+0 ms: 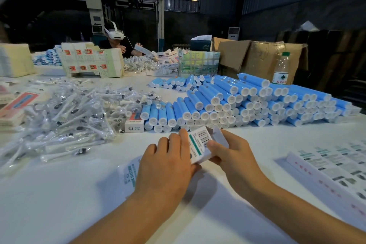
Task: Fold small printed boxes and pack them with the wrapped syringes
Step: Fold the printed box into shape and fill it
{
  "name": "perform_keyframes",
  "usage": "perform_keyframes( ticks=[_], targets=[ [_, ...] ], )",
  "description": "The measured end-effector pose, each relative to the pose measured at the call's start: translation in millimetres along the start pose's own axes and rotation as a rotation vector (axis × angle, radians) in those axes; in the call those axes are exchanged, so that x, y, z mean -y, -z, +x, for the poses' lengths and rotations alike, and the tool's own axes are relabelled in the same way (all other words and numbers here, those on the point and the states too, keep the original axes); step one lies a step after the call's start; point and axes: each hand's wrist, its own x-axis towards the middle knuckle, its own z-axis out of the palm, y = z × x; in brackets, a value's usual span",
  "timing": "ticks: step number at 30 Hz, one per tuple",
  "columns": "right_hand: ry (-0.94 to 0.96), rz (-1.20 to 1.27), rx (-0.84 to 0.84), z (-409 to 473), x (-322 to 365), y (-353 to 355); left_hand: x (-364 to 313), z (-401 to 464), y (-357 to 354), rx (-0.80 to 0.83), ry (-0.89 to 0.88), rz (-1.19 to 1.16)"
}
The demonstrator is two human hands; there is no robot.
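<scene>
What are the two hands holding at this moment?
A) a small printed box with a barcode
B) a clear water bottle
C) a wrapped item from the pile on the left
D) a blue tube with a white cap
A: the left hand and the right hand both grip the small printed box, whose barcode faces up; the blue tubes lie stacked behind it, untouched.

White table: heap of clear-wrapped syringes left, stacked blue tubes right, flat printed sheets near right edge, leaflet centre, water bottle behind tubes.
</scene>
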Motion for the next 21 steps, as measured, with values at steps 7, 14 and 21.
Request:
perform_keyframes(
  ticks=[7,14,21],
  targets=[
    [0.097,-0.508,0.061,-10,-8,-7,-5,-3,-17,-0.191,-0.042,0.033],
    [0.109,-0.464,0.089,-12,-9,-13,-5,-3,-21,-0.197,-0.029,0.082],
    [-0.092,0.214,0.167,-3,2,-1,4,0,-10,-0.139,-0.001,0.063]
  ],
)
